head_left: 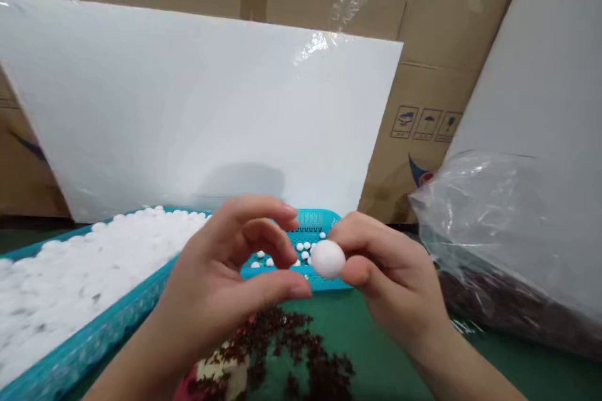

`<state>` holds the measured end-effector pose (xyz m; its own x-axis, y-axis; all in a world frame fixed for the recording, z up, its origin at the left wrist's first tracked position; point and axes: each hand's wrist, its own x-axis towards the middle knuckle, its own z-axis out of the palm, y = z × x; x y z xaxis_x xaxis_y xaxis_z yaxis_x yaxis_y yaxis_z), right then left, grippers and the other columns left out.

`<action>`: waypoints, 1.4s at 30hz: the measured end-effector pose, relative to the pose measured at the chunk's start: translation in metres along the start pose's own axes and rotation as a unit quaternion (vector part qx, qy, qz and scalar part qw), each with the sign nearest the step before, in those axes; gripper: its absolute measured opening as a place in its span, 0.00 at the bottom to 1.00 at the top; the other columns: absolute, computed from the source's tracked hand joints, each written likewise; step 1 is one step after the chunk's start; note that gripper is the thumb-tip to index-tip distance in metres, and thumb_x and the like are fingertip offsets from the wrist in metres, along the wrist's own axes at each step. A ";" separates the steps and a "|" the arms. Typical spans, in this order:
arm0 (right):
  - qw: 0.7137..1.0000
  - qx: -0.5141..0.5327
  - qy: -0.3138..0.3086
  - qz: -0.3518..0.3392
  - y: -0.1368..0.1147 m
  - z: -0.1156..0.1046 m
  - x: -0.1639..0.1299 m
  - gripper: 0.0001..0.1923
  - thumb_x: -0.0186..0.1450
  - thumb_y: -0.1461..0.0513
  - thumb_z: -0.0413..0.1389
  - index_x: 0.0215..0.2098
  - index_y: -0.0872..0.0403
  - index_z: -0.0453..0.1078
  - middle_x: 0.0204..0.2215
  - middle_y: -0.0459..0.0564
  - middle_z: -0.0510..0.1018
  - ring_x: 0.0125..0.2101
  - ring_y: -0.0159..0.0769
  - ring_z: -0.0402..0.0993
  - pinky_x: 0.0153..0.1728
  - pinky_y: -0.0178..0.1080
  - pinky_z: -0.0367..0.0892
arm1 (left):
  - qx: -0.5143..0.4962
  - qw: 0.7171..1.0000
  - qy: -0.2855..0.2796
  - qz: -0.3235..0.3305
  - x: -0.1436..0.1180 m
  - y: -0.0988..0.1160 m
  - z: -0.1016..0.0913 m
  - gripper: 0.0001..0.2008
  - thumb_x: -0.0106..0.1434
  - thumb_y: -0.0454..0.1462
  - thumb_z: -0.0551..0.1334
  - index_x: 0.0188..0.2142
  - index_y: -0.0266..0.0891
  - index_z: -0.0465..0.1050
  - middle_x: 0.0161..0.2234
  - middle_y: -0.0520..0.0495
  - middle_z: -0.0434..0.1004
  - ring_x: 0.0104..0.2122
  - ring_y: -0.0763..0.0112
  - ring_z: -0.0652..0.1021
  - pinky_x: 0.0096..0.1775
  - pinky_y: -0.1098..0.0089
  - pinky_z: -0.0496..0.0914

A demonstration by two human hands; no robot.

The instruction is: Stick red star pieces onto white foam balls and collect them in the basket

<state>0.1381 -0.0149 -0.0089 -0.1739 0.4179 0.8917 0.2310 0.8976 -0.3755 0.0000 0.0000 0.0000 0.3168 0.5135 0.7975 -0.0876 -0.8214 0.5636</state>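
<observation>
My right hand (385,276) pinches a small white ball (328,259) between thumb and fingers, just above the near rim of a blue plastic basket (113,319). My left hand (221,282) is right beside it with curled, parted fingers and thumb tip near the ball; it holds nothing that I can see. The basket is heaped with several white balls (70,263) on its left side and only a few at its right end. Below my hands a pile of small dark red-brown bits (301,351) lies on the green table (376,363).
A clear plastic bag (508,244) with dark red-brown material lies at the right. A white board (188,113) leans behind the basket, with cardboard boxes (437,75) behind it. A reddish and white object (221,376) lies under my left wrist.
</observation>
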 end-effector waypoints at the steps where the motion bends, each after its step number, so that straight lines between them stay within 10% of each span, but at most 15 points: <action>1: 1.000 0.000 0.002 0.001 0.000 0.001 0.001 0.16 0.53 0.53 0.45 0.16 0.56 0.60 0.14 0.40 0.63 0.17 0.19 0.58 0.17 0.23 0.55 | 0.021 1.000 -0.013 0.009 0.000 0.003 0.001 0.16 0.43 0.32 0.60 0.32 0.51 0.64 0.27 0.59 0.65 0.22 0.84 0.68 0.25 0.86 0.66; 13: 0.995 0.087 -0.024 -0.044 0.017 -0.009 0.010 0.10 0.47 0.55 0.53 0.18 0.53 0.62 0.16 0.41 0.64 0.19 0.22 0.60 0.18 0.26 0.58 | -0.067 0.984 -0.011 -0.165 0.004 0.009 0.007 0.15 0.43 0.27 0.58 0.25 0.51 0.69 0.22 0.62 0.73 0.21 0.83 0.71 0.21 0.88 0.64; 25: 0.985 0.028 -0.058 -0.158 0.014 -0.016 0.010 0.02 0.52 0.66 0.51 0.23 0.56 0.64 0.19 0.45 0.70 0.23 0.23 0.65 0.24 0.23 0.62 | -0.036 0.992 -0.032 -0.119 0.005 0.011 0.006 0.12 0.42 0.26 0.59 0.22 0.46 0.70 0.23 0.61 0.72 0.24 0.82 0.71 0.25 0.88 0.65; 42: 0.959 0.247 -0.102 0.098 0.010 -0.016 0.009 0.08 0.46 0.71 0.54 0.22 0.53 0.66 0.18 0.39 0.68 0.21 0.20 0.65 0.22 0.22 0.63 | -0.218 0.944 -0.008 -0.249 0.001 0.004 0.011 0.06 0.43 0.29 0.59 0.18 0.41 0.69 0.19 0.58 0.72 0.20 0.84 0.70 0.23 0.87 0.65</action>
<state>0.1543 -0.0046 -0.0002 -0.3695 0.5585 0.7426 -0.1938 0.7353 -0.6494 0.0099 -0.0053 0.0005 0.4359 0.8015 0.4093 -0.3032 -0.2974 0.9053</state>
